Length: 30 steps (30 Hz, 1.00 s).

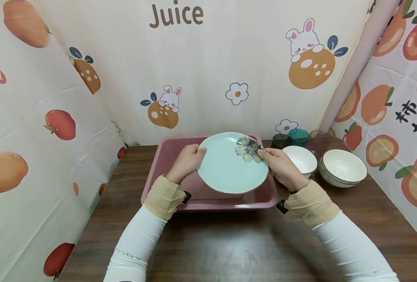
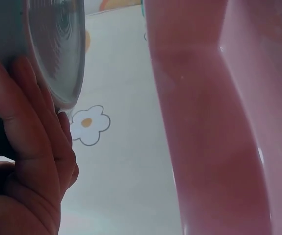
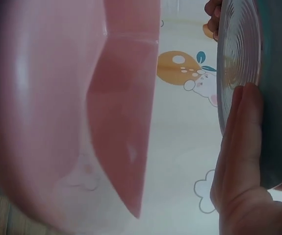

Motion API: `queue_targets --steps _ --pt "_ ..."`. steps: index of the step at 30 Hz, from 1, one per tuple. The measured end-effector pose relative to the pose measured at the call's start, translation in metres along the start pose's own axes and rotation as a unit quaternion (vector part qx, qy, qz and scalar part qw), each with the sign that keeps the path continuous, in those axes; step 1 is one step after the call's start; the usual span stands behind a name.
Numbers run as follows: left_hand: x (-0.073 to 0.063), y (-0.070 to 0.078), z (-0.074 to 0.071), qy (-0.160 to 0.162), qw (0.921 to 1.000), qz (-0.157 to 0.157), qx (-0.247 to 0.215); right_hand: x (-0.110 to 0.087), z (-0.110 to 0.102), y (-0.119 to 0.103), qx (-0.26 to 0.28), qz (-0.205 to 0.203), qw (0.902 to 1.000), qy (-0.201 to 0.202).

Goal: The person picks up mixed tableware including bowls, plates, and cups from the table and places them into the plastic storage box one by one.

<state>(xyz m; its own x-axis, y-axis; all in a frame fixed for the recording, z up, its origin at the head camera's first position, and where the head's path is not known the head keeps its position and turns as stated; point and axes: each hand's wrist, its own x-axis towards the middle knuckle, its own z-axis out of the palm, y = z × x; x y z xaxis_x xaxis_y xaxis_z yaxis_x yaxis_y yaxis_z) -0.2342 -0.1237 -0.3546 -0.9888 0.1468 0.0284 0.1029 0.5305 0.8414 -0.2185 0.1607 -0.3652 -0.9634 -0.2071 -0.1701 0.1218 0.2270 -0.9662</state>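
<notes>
A pale mint plate (image 1: 226,168) with a flower print near its right edge is held above a pink basin (image 1: 208,206). My left hand (image 1: 188,160) grips its left rim, thumb on top. At the opposite rim, my right hand (image 1: 282,166) pinches it, with the thumb beside the flower. Both wrist views look up at the underside, where a round, glassy piece with concentric rings (image 2: 60,44) shows against the plate. Fingers of the left hand (image 2: 38,152) lie along the underside, as do those of the right hand (image 3: 241,147).
Right of the basin stand a white bowl (image 1: 300,158) and a stack of bowls (image 1: 343,166). Behind them are a teal cup (image 1: 298,137), a dark cup (image 1: 280,141) and a pinkish cup (image 1: 319,143). Printed curtains enclose the brown wooden table (image 1: 222,246).
</notes>
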Motion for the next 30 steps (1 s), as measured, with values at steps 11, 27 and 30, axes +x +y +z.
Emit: queue_targets --steps 11,27,30 --pt "0.000 -0.003 -0.004 0.012 0.9999 0.003 -0.002 -0.004 -0.008 0.003 -0.009 -0.002 0.9998 -0.016" --pt "0.004 -0.009 -0.015 0.017 0.9996 -0.013 0.017 -0.012 -0.016 0.030 -0.236 -0.061 0.9683 0.056" --pt "0.007 -0.012 -0.015 0.014 0.9994 -0.017 0.027 -0.010 -0.013 0.038 -0.251 -0.067 0.9644 0.048"
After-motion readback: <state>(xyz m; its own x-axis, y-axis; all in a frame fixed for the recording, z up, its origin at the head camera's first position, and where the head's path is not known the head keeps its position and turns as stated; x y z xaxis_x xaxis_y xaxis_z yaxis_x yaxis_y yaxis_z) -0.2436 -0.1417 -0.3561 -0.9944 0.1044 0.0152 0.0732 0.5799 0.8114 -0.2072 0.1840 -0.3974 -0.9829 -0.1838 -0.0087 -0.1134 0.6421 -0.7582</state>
